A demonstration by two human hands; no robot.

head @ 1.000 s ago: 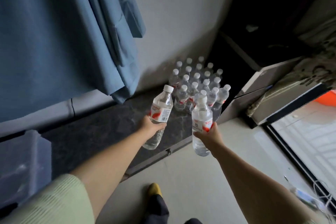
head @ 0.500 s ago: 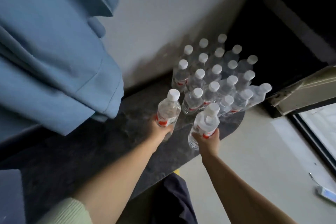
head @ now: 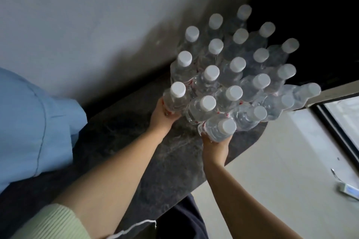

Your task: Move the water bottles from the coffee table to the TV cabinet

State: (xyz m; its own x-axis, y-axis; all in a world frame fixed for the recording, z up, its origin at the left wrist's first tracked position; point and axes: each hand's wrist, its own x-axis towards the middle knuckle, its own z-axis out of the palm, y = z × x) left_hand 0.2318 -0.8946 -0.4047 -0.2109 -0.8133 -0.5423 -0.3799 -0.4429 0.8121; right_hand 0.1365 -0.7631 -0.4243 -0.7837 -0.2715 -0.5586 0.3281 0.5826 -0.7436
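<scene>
Several clear water bottles with white caps (head: 236, 64) stand packed in rows on the dark marbled TV cabinet top (head: 136, 141), against the wall. My left hand (head: 162, 115) grips one bottle (head: 175, 97) at the cluster's near left corner. My right hand (head: 214, 144) grips another bottle (head: 220, 129) at the near front edge of the cluster, next to the cabinet's rounded end. Both held bottles are upright and touch the neighbouring bottles.
A blue garment (head: 33, 128) hangs at the left over the cabinet. A grey wall (head: 97, 25) rises behind. Pale floor (head: 291, 170) lies at the right, with a small white device (head: 348, 190) on it and a dark frame (head: 342, 134) beside it.
Both hands have moved forward and down, bringing their two bottles in against the cluster on the cabinet. The view has closed in on the bottles.
</scene>
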